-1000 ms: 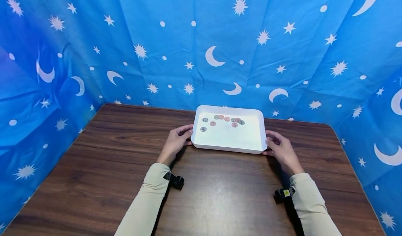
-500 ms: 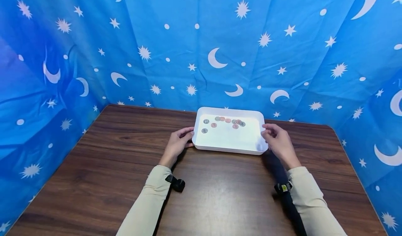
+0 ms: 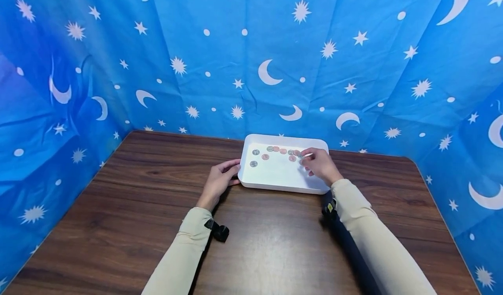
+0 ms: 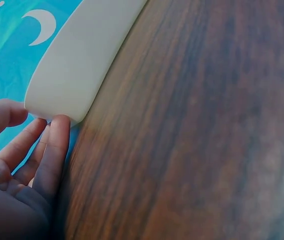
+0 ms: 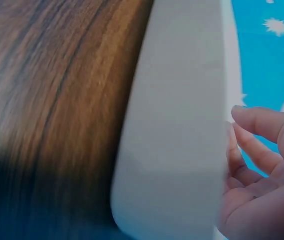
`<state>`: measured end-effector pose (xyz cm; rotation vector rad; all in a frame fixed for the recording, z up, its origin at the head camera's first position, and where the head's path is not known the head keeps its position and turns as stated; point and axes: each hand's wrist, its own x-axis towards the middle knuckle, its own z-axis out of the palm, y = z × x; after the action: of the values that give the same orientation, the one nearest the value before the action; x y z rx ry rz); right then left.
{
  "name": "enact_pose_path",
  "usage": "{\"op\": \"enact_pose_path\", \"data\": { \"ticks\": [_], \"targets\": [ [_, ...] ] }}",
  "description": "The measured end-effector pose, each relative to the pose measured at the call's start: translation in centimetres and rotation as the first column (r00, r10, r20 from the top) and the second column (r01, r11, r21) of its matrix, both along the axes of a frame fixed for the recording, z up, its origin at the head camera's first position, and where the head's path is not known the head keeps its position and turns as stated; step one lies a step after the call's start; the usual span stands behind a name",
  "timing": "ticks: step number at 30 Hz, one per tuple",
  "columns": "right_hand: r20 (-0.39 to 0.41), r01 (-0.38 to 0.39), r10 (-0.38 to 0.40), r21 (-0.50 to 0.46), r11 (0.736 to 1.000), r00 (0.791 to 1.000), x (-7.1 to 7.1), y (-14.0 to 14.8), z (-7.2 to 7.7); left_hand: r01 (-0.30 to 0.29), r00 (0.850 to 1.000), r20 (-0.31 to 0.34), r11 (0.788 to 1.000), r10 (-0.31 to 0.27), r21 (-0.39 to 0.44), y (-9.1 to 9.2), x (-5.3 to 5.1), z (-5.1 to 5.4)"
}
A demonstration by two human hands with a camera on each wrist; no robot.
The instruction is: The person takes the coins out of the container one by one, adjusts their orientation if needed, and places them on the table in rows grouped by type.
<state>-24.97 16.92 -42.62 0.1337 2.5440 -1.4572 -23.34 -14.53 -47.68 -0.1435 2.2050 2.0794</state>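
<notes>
Several silver and copper coins lie in a white tray (image 3: 275, 175): silver ones (image 3: 253, 164) at the left, a short row with a copper coin (image 3: 283, 151) along the back. The left hand (image 3: 218, 181) holds the tray's left end; in the left wrist view that hand (image 4: 27, 175) has its thumb at the rim and fingers against the wall (image 4: 72, 60). Above the tray's right part, the right hand (image 3: 321, 165) has its fingertips at the right end of the coins. The tray wall (image 5: 176, 125) partly hides the right hand's fingers (image 5: 256, 120) in the right wrist view.
The tray stands at the back of a brown wooden table (image 3: 275, 242). Behind it and on both sides hangs a blue cloth (image 3: 224, 46) with white moons and stars. Both wrists wear black straps with small devices, the left one (image 3: 221, 232) being near the table.
The right hand has left the tray's right edge and moved left over the coins. The left hand has stayed at the tray's left end.
</notes>
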Motion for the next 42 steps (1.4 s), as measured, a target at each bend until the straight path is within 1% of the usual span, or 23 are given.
{"op": "enact_pose_path", "data": {
  "ticks": [3, 6, 8, 11, 15, 20, 23, 28, 32, 39, 42],
  "targets": [
    [0.032, 0.009, -0.009, -0.015, 1.0, 0.999, -0.8, -0.7, -0.8, 0.004, 1.0, -0.003, 1.0, -0.004, 0.005, 0.0, 0.0, -0.2],
    [0.028, 0.024, -0.024, -0.025, 0.999, 0.999, -1.2, -1.1, -1.4, 0.009, 1.0, -0.005, 1.0, -0.009, 0.006, 0.1, 0.1, -0.4],
    [0.011, 0.022, -0.021, -0.022, 1.0, 1.0, -1.3, -1.3, -1.7, 0.004, 1.0, -0.003, 1.0, -0.004, 0.006, 0.2, 0.1, -0.3],
    [-0.008, 0.007, -0.007, 0.01, 1.0, 1.0, -1.6, -1.7, -1.9, -0.004, 1.0, -0.002, 1.0, 0.004, 0.003, 0.0, 0.2, -0.1],
    [-0.039, -0.012, 0.015, 0.077, 0.997, 0.999, -1.8, -2.5, -1.9, -0.007, 1.0, -0.003, 1.0, 0.007, -0.007, -0.4, 0.3, 0.3],
    [-0.058, -0.042, 0.049, 0.114, 0.993, 0.997, -1.5, -3.2, -1.8, 0.0, 1.0, -0.008, 1.0, 0.0, -0.012, -0.8, 0.3, 0.5],
    [-0.063, -0.066, 0.075, 0.133, 0.989, 0.995, -1.3, -3.3, -1.7, 0.011, 1.0, -0.004, 1.0, -0.011, -0.006, -0.6, 0.3, 0.3],
    [-0.094, -0.099, 0.116, 0.166, 0.981, 0.989, -1.0, -3.6, -2.0, 0.023, 1.0, 0.017, 1.0, -0.023, 0.004, -0.3, 0.3, 0.0],
    [-0.107, -0.086, 0.103, 0.16, 0.983, 0.989, -0.7, -3.8, -2.0, 0.018, 1.0, 0.025, 1.0, -0.018, 0.009, -0.3, 0.2, -0.2],
    [-0.119, -0.008, 0.019, 0.087, 0.996, 0.993, -0.4, -4.0, -1.7, 0.031, 0.999, 0.033, 0.999, -0.031, -0.009, -0.3, 0.1, 0.0],
    [-0.116, -0.004, 0.014, 0.087, 0.996, 0.993, -0.5, -4.0, -2.0, 0.03, 0.999, 0.033, 0.999, -0.03, -0.012, -0.3, 0.1, 0.1]
  ]
}}
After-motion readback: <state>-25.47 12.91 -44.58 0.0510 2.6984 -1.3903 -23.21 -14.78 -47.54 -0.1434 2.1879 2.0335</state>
